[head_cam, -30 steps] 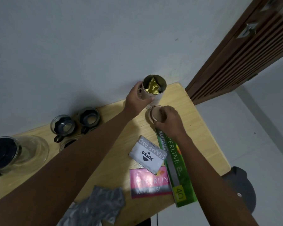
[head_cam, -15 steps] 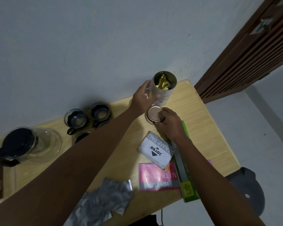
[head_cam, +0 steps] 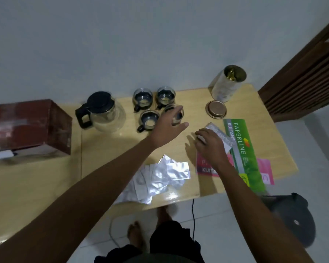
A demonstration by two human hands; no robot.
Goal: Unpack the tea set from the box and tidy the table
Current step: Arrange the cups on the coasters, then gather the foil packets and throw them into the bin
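Nothing is held in the left hand (head_cam: 167, 128): its grip is open, fingers spread, reaching over the nearest of four glass cups (head_cam: 148, 121) without clearly touching it. The right hand (head_cam: 210, 144) is laid palm-down on a white stamp pad box (head_cam: 221, 136), fingers curled over it; whether it is gripped or only pressed cannot be told.

On the pale wooden surface (head_cam: 103, 149), the tea set is seen already out of its packaging. A glass teapot (head_cam: 101, 112) with a black lid and handle is placed near the far edge, and the cups with black holders are clustered just beside it. A dark red box (head_cam: 29, 126) is left at the far left, lying on its side with its open end toward the viewer.

Unpacking is judged largely done; tidying is judged hardly begun. Crumpled silver wrappers (head_cam: 158, 179) are strewn near the front edge. A green Paperline booklet (head_cam: 242, 150) is laid across a pink one (head_cam: 265, 170) on the right. At the far right corner, a tall tin (head_cam: 226, 86) stands uncapped with gold foil inside, and its round lid (head_cam: 216, 111) is left flat just beside it. These loose items are judged still to be cleared
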